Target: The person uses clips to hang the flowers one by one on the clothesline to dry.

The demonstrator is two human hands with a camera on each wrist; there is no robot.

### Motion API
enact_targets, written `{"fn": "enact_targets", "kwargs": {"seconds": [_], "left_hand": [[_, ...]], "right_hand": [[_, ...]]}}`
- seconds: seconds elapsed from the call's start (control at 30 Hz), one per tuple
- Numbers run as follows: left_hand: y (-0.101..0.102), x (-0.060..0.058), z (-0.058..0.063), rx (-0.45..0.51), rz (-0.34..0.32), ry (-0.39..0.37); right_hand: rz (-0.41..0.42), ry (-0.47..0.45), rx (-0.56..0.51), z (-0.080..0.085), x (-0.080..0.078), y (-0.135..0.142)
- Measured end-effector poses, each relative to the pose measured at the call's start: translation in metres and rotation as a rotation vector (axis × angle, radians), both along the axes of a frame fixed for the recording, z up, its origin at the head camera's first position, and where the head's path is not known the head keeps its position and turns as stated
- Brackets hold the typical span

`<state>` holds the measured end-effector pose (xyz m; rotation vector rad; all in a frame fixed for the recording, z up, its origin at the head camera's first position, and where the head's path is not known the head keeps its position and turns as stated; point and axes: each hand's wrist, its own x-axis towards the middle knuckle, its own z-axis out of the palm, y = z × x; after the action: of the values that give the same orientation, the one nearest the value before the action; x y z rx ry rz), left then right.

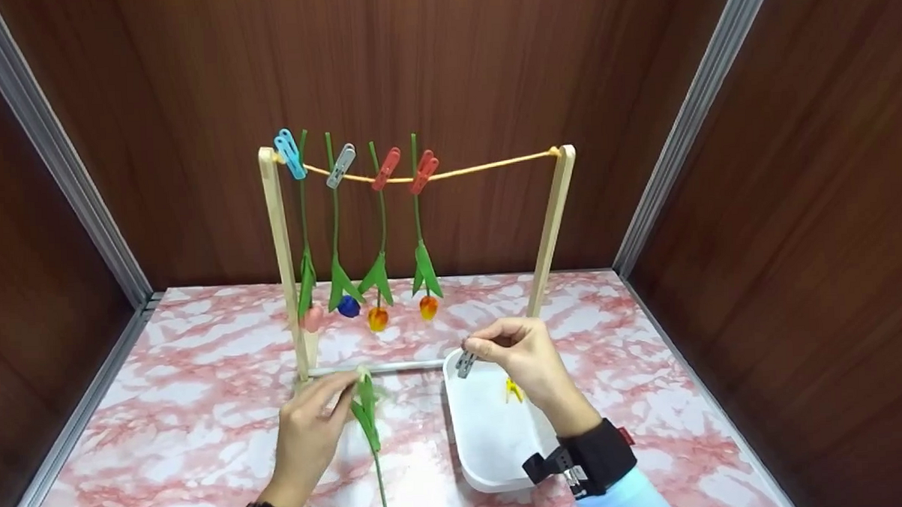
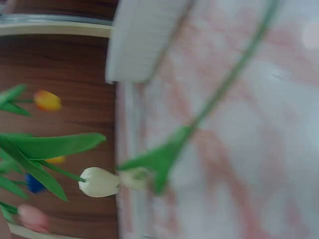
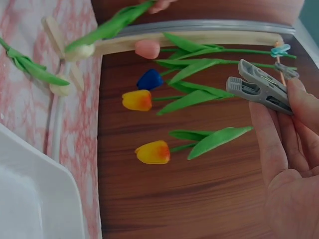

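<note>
My right hand pinches a grey clothespin between thumb and fingers, over the near end of a white tray. My left hand is low, left of the tray. In the wrist views it holds a white artificial tulip with the bloom pointing down; in the head view its fingers largely hide that flower. A second white tulip lies on the table beside the fingertips, bloom toward the rack's white base bar, stem toward me. Inside the tray is a yellow clothespin.
A wooden rack with left post and right post carries a yellow cord. Clothespins, blue, grey and red, hang tulips head-down from its left half. Brown panels enclose the table.
</note>
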<state>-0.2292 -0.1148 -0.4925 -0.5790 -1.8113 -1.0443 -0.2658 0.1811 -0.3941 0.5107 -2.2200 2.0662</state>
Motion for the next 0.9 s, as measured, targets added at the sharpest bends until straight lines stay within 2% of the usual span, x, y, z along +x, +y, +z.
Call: {"fn": "enact_targets", "kwargs": {"seconds": [0.17, 0.27, 0.37, 0.6, 0.9], "left_hand": [[0.024, -0.008, 0.028, 0.147, -0.005, -0.01], [0.037, -0.012, 0.04, 0.216, -0.029, -0.035], [0.048, -0.015, 0.049, 0.262, -0.068, -0.083], [0.062, -0.023, 0.068, 0.385, -0.149, -0.306], [0.08, -0.037, 0.084, 0.415, -0.208, -0.406]], "right_hand": [[-0.037, 0.002, -0.04, 0.004, 0.001, 0.004], [-0.044, 0.005, -0.052, 0.004, 0.002, 0.005], [-0.054, 0.013, -0.061, 0.003, 0.002, 0.007], [-0.103, 0.04, -0.045, 0.005, -0.001, 0.016], [-0.142, 0.059, -0.081, 0.013, -0.003, 0.021]]}}
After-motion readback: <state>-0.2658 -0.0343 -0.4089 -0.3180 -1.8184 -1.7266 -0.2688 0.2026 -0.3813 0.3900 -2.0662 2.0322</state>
